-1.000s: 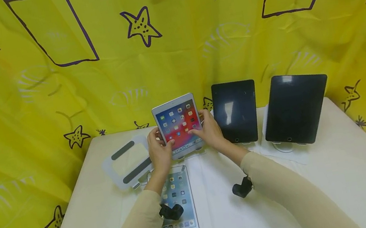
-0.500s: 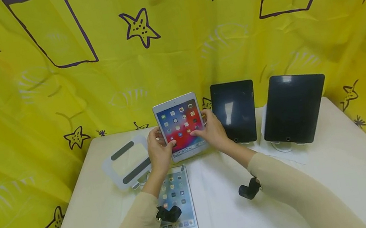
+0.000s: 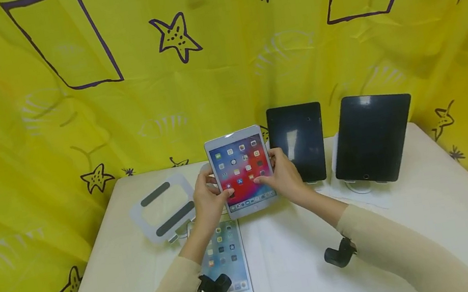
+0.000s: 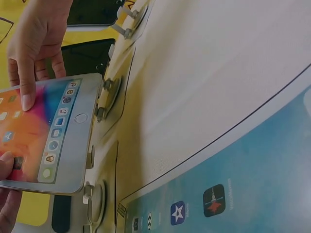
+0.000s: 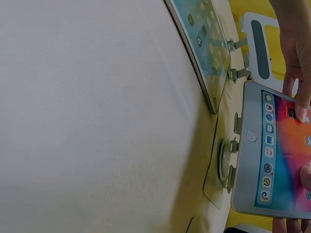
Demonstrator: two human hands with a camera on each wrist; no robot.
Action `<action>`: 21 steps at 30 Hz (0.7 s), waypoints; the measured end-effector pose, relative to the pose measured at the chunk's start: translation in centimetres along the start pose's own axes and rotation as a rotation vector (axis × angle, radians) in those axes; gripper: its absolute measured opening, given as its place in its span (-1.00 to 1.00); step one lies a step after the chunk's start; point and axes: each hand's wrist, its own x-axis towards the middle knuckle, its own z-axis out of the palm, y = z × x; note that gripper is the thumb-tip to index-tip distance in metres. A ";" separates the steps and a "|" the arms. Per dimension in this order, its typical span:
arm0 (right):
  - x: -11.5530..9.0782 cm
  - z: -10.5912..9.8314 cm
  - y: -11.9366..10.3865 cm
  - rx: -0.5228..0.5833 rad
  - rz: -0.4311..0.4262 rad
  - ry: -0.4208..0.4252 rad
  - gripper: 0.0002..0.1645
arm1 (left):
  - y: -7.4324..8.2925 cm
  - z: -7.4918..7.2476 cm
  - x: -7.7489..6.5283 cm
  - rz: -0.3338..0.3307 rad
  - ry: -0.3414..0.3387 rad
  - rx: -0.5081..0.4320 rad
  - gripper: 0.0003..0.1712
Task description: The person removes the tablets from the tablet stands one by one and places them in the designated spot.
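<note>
Both hands hold a white-framed tablet (image 3: pixel 244 175) upright, leaning back, its lit screen of app icons facing me. My left hand (image 3: pixel 209 196) grips its left edge, thumb on the screen and fingers behind. On the opposite edge, my right hand (image 3: pixel 284 173) grips it the same way, thumb laid across the lower screen. The prongs of a tablet stand (image 5: pixel 231 177) show close beside its lower edge in the right wrist view. A larger white tablet (image 3: pixel 235 264), also lit, lies flat on the table, partly covered by my left forearm.
To the left stands a bare grey-white tablet stand (image 3: pixel 155 231) with dark pads. Two black-screened tablets, a nearer-centre one (image 3: pixel 298 143) and a right one (image 3: pixel 372 138), lean on stands. A white cloth covers the table (image 3: pixel 301 269); a yellow curtain (image 3: pixel 224 85) hangs behind.
The held tablet has come down and toward me, slightly to the right, with both hands still gripping it. The prongs seen under its lower edge earlier are now covered in the head view.
</note>
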 end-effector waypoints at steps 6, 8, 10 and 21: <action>-1.2 -0.8 -0.1 0.010 0.021 -0.016 -0.25 | 0.3 -0.1 -0.7 -0.031 -0.041 0.025 -0.30; -1.6 -1.1 -0.1 0.012 0.029 -0.025 -0.26 | 0.5 -0.1 -1.0 -0.047 -0.056 0.036 -0.28; -2.0 -1.3 0.0 0.019 0.045 -0.036 -0.25 | 0.7 -0.2 -1.2 -0.073 -0.074 0.044 -0.27; -3.9 -2.1 1.1 0.014 0.123 -0.079 -0.26 | 0.7 -0.1 -2.8 -0.125 -0.148 0.058 -0.26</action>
